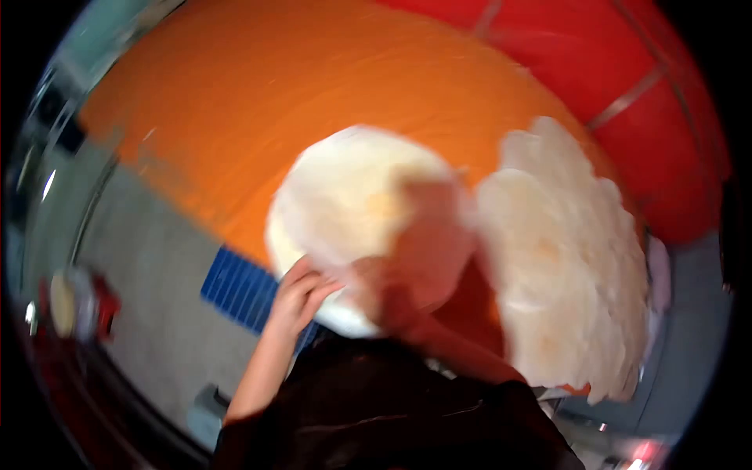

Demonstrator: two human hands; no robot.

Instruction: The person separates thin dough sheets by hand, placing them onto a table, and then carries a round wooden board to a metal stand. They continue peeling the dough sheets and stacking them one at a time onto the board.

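Observation:
A pale, thin round flatbread sheet (345,188) lies in front of me near the edge of the orange table, apparently over one or more similar rounds whose rim shows below it. My left hand (301,298) is closed at its near edge, thumb and fingers pinching the sheet. Close beside it, my right hand (384,298) is at the same edge, smeared by motion, so its grip cannot be made out. A dark reddish blur crosses the sheet's right side. To the right spreads a large overlapping pile of flatbread sheets (556,266).
The orange tabletop (258,102) extends away from me, with a red tiled surface (627,102) beyond it. A blue slatted mat or crate (243,290) sits below the table's left edge, above the grey floor (149,274). Blurred red and cream items (78,301) stand far left.

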